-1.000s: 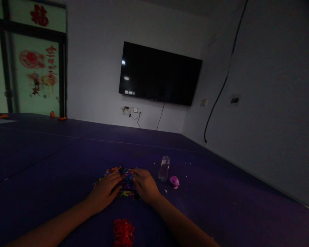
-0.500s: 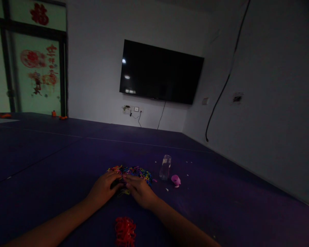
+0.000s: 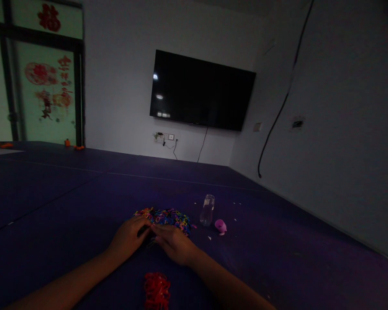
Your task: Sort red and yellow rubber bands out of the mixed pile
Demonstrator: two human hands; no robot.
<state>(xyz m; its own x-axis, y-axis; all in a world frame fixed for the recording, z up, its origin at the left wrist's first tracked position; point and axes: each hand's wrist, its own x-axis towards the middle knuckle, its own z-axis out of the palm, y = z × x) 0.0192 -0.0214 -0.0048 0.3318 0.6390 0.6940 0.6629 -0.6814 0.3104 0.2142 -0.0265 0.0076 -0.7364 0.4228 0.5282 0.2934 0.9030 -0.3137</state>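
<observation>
2 hands, 2 piles, 1 bottle, 1 pink cup-shaped piece, 1 television.

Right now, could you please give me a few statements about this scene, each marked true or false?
1. The left hand and right hand are at the multicoloured pile. True.
2. The clear bottle stands left of the pink piece. True.
3. The right hand holds the clear bottle. False: the clear bottle stands apart from both hands.
4. The wall screen shows a picture. False: the wall screen is dark, with a few reflections.
</observation>
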